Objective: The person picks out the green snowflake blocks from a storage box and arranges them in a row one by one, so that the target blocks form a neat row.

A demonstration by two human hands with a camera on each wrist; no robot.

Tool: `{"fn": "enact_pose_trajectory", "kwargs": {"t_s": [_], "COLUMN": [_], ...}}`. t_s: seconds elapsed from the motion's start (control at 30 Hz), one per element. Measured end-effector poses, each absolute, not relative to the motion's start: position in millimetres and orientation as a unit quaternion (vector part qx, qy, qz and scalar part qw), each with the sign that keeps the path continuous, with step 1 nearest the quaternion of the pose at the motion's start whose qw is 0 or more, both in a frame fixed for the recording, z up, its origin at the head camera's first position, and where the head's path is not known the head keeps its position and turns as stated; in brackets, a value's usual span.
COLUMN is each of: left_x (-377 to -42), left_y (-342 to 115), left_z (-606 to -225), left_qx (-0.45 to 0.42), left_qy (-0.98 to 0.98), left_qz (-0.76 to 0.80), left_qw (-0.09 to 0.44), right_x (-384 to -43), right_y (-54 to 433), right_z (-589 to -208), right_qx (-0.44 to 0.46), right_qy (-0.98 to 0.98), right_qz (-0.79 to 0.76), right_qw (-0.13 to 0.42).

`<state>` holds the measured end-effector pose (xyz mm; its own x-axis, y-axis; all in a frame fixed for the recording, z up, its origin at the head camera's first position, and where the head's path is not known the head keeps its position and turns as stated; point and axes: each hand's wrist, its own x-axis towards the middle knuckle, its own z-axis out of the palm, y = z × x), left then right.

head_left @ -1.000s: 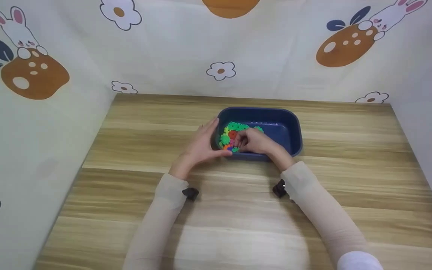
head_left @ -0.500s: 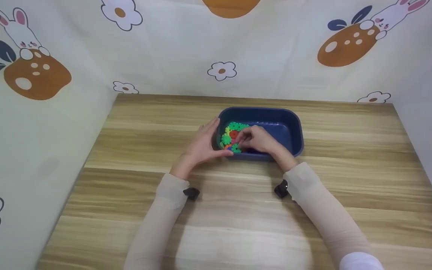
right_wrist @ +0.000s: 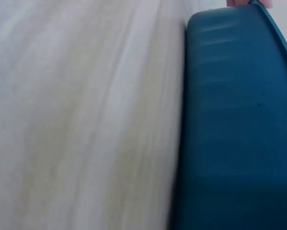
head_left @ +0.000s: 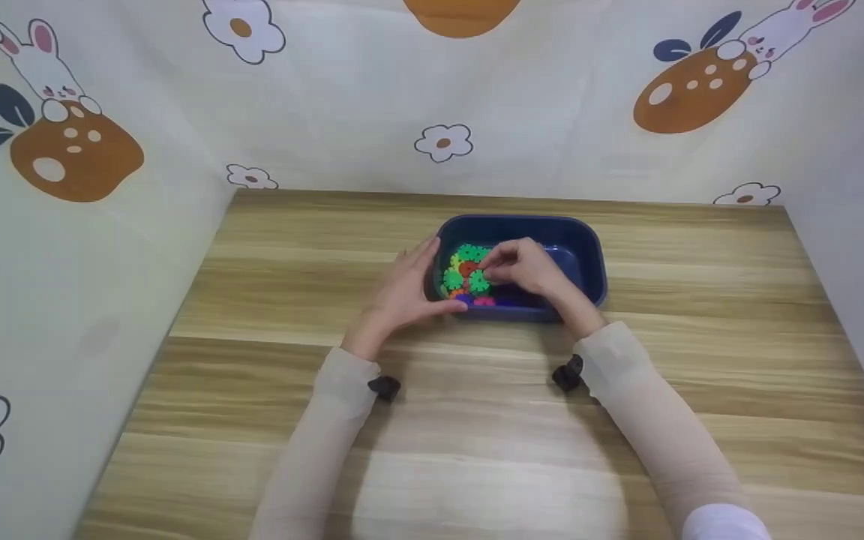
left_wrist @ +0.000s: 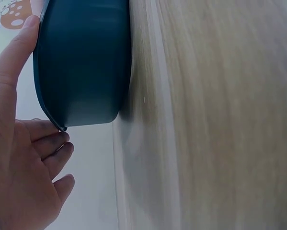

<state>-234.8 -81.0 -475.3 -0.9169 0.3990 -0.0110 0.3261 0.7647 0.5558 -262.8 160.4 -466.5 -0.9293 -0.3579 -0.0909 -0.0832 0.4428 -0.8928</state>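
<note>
In the head view a dark blue plastic basin point(head_left: 589, 262) holds a heap of notched plastic building discs at its left end. My left hand point(head_left: 398, 289) is spread across the basin's left end, thumb on the near rim and fingers along the left side. The left wrist view shows the thumb point(left_wrist: 22, 45) laid on the rim and the other fingertips at the corner. My right hand point(head_left: 526, 266) reaches inside over the heap and pinches a green notched disc point(head_left: 479, 281) at its fingertips. A red disc point(head_left: 468, 268) and a pink one point(head_left: 484, 301) lie close by.
The basin rests on a wood-grain table point(head_left: 312, 255) towards its back edge. A patterned cloth point(head_left: 342, 112) stands behind and along the sides. Small black cameras sit at both wrists, such as the right one point(head_left: 567, 373).
My right hand has moved up and slightly right inside the basin, and the green disc has shifted along with it. The pink disc beneath now shows. My left hand has stayed in place.
</note>
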Motion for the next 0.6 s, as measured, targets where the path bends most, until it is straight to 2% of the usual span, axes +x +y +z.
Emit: {"fn": "enact_pose_trajectory", "kwargs": {"t_s": [0.6], "left_x": [-233.2], "left_y": [-79.8], "left_z": [-475.6], "left_qx": [0.177], "left_qy": [0.934], "left_qz": [0.3], "left_qw": [0.084], "right_x": [-272.8], "right_y": [195.2], "right_z": [-438.6], "right_qx": [-0.083], "right_qy": [0.823], "right_qz": [-0.55], "right_qw": [0.116]}}
